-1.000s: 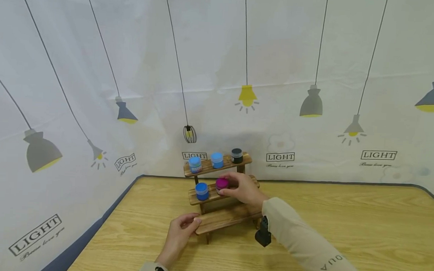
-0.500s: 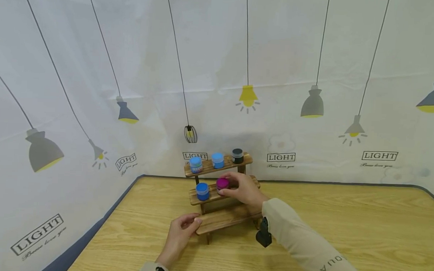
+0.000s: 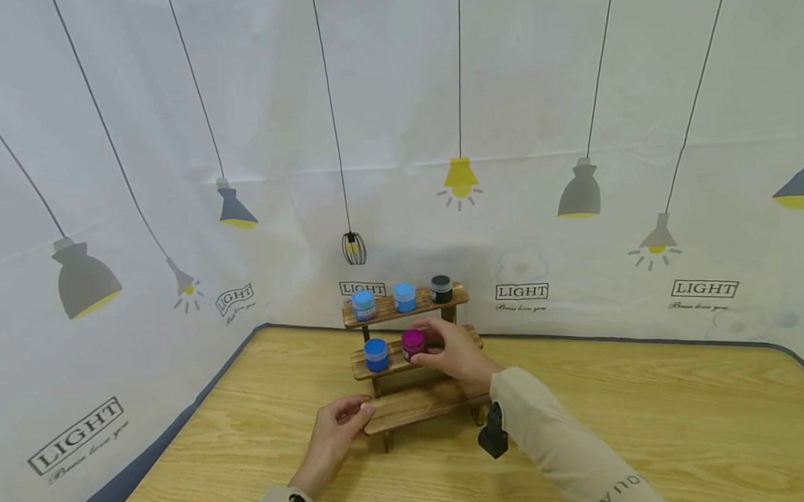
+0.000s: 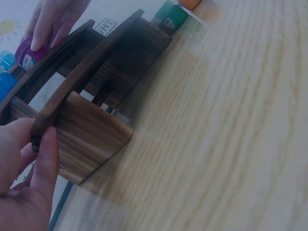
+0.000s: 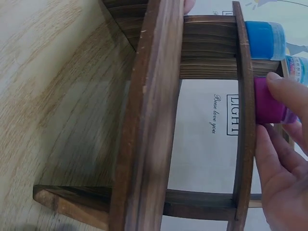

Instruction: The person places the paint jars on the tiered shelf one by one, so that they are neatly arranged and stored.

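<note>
A three-tier wooden display stand (image 3: 422,406) stands on the table near the wall. My left hand (image 3: 335,431) pinches the left end of its lowest step between thumb and fingers. With thumb and fingers, my right hand (image 3: 457,351) holds a purple paint jar (image 3: 412,344), which sits on the middle step. To the left of that jar is a blue paint jar (image 3: 376,355). The top step bears a light blue jar (image 3: 362,305), another light blue jar (image 3: 404,297) and a black jar (image 3: 441,289). In the right wrist view, the purple jar (image 5: 268,102) touches the step.
In the left wrist view, a green jar (image 4: 172,18) and an orange thing (image 4: 189,4) lie beyond the stand's far end; the head view does not show them. A lamp-patterned cloth (image 3: 524,241) hangs behind the wood-grain table (image 3: 637,411).
The right thumb has shifted slightly down and right on the purple jar, so more of the jar shows. The left hand keeps its hold on the stand.
</note>
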